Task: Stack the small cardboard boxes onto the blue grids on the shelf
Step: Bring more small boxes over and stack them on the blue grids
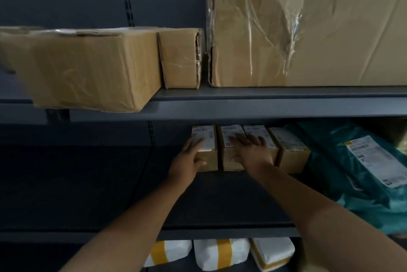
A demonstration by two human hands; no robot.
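Several small cardboard boxes with white labels stand side by side in a row at the back of the dark middle shelf (220, 201). My left hand (189, 159) rests against the left side of the leftmost box (206, 139), fingers along its top edge. My right hand (251, 150) lies spread over the second box (231, 146) and the third box (262, 137), fingers apart. The rightmost box (290, 150) is untouched. Whether either hand grips a box is unclear. No blue grid shows in this view.
Teal plastic mailers (356, 161) with a white label fill the right of the middle shelf. The upper shelf (264, 104) carries a cardboard box overhanging its edge (88, 69), a smaller box (180, 58) and a large wrapped carton (308, 25). White parcels with yellow tape (220, 254) sit below.
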